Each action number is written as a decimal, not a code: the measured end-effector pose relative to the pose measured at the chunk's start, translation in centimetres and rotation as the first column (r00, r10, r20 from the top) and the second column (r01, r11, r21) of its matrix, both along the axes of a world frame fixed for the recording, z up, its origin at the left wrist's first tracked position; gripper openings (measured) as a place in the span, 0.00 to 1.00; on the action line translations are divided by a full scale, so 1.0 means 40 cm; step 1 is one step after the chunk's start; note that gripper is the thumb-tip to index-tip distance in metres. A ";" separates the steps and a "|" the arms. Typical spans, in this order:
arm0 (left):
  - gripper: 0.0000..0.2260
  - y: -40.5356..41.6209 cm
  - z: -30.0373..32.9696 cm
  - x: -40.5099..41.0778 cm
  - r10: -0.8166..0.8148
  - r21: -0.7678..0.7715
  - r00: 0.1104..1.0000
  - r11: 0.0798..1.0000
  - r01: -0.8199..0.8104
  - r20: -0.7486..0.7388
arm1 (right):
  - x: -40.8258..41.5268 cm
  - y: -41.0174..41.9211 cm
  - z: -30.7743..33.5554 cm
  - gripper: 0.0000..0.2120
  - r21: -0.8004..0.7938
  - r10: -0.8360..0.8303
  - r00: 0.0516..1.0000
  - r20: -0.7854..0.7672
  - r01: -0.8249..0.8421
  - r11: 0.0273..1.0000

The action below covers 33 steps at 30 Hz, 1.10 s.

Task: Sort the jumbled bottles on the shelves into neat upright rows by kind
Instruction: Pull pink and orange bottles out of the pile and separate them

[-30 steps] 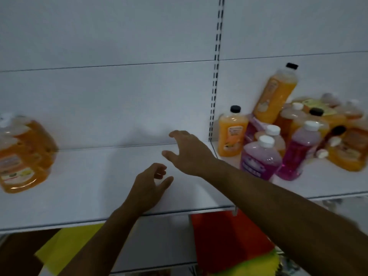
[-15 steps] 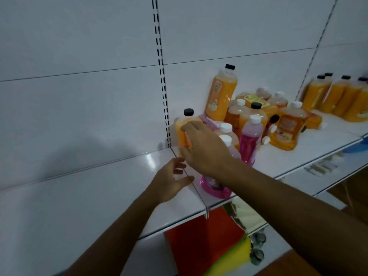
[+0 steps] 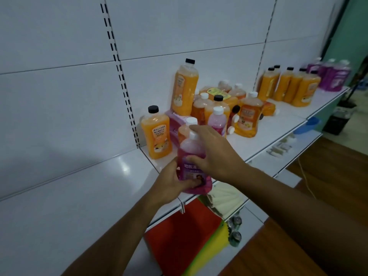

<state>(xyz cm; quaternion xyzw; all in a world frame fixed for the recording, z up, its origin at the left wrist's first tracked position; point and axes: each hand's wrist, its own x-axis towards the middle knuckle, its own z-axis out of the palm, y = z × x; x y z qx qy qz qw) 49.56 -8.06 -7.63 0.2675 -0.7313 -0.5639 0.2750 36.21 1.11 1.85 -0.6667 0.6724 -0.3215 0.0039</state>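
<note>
While both hands close round it, the pink bottle point(image 3: 192, 166) with a purple label and white cap sits at the front edge of the white shelf point(image 3: 264, 144), upright or nearly so. The left hand point(image 3: 171, 184) grasps its lower body from the left, fingertips curled across the bottom of the label. The right hand point(image 3: 213, 150) grips the shoulder and neck from the right, thumb laid across the front just above the label.

Just behind and to the left, a short orange bottle point(image 3: 157, 134) with a black cap stands upright beside the slotted upright post point(image 3: 119, 70). Behind the held bottle lies a jumbled cluster point(image 3: 229, 108) of orange and pink bottles, some upright and some on their sides; a tall orange bottle point(image 3: 184, 88) leans against the back wall, resting on what seems to be a fallen purple bottle point(image 3: 175, 120), though that one is partly hidden. Farther right on the same level, a neat row of orange bottles point(image 3: 288, 88) stands upright, and beyond it a group of purple bottles point(image 3: 332, 76), blurred. Below the shelf, red and yellow sheets point(image 3: 185, 236) show on a lower level.
</note>
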 end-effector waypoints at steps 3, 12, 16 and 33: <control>0.30 0.026 -0.001 -0.027 -0.026 -0.016 1.000 1.000 0.026 0.007 | -0.045 0.021 0.003 0.37 -0.011 -0.026 0.999 0.025 0.026 1.000; 0.28 0.119 0.004 -0.278 -0.042 -0.099 0.998 0.994 0.046 0.043 | -0.274 0.160 0.017 0.30 -0.012 -0.064 0.982 0.177 0.068 0.998; 0.28 0.177 0.030 -0.440 -0.105 -0.101 0.994 0.989 0.108 0.037 | -0.423 0.240 0.029 0.33 0.004 -0.137 0.962 0.237 0.140 0.990; 0.23 0.244 0.023 -1.216 -0.291 -0.077 0.957 0.954 0.291 0.001 | -1.112 0.343 -0.005 0.27 0.038 -0.478 0.826 0.298 0.490 0.871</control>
